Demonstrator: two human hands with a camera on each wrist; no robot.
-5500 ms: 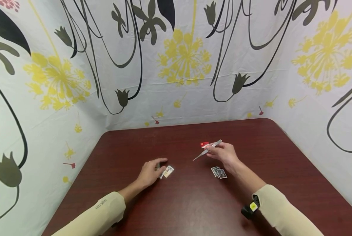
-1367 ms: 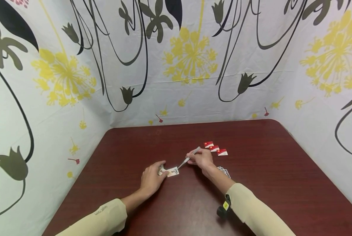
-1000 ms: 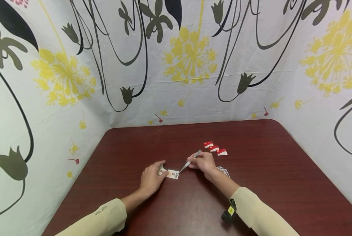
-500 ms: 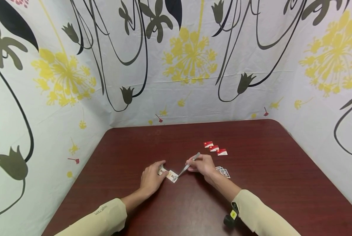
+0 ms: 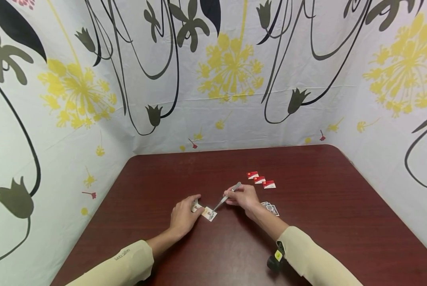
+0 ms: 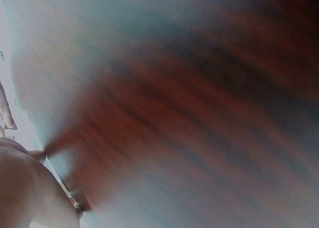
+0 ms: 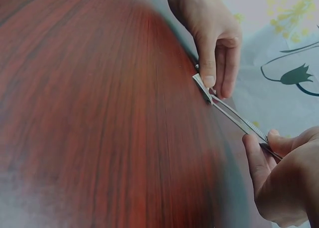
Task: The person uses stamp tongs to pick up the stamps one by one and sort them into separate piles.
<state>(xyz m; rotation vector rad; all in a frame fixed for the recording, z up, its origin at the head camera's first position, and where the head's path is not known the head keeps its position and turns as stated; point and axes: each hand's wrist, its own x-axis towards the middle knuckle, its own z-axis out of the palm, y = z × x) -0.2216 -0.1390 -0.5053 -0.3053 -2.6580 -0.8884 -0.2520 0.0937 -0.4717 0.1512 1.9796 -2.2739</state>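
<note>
In the head view, my left hand [image 5: 185,214] holds small pale printed cards [image 5: 195,205] low on the table, between thumb and fingers. One card [image 5: 209,214] sticks out to the right past the thumb. My right hand [image 5: 245,197] pinches silver tweezers [image 5: 226,196] that slant down left, tips at this card. In the right wrist view, the two arms of the tweezers [image 7: 239,119] stand apart, tips by the card [image 7: 202,88] under the left thumb. The left wrist view catches only part of the left hand [image 6: 35,188] and a thin card edge.
Three red-and-white cards [image 5: 259,180] lie in a staggered row behind my right hand. Dark picture cards [image 5: 272,209], overlapping, lie beside the right wrist and are partly covered. The brown table [image 5: 185,254] ends at a patterned cloth wall [image 5: 213,131].
Earlier, my right hand was over a red card at the back; now three lie there. It has come left with the tweezers. The protruding card has turned, its right end swinging nearer me.
</note>
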